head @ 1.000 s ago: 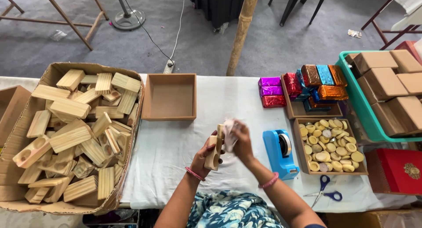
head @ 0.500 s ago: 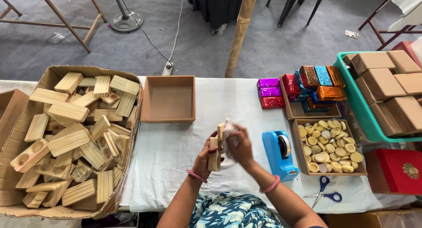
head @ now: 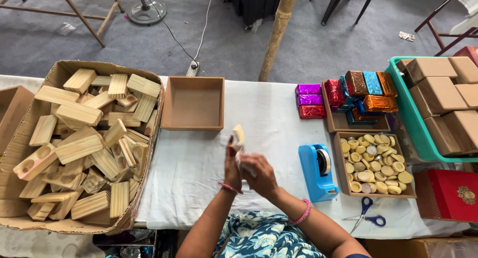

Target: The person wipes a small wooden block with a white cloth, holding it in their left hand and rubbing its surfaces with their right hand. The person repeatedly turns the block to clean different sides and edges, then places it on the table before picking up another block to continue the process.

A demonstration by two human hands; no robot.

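Observation:
Over the white table, my left hand grips a small pale wooden block held upright, its top sticking out above my fingers. My right hand presses a white cloth or paper against the block's side. Both hands hover just in front of an empty shallow brown box. A large cardboard box full of several similar wooden blocks stands at my left.
A blue tape dispenser sits right of my hands, beside a tray of round golden discs. Foil-wrapped blocks lie behind it. A green crate of brown boxes, a red box and blue-handled scissors are at right.
The block and both hands have shifted slightly; my right hand has moved lower along the block with the white cloth, so the block's top now shows.

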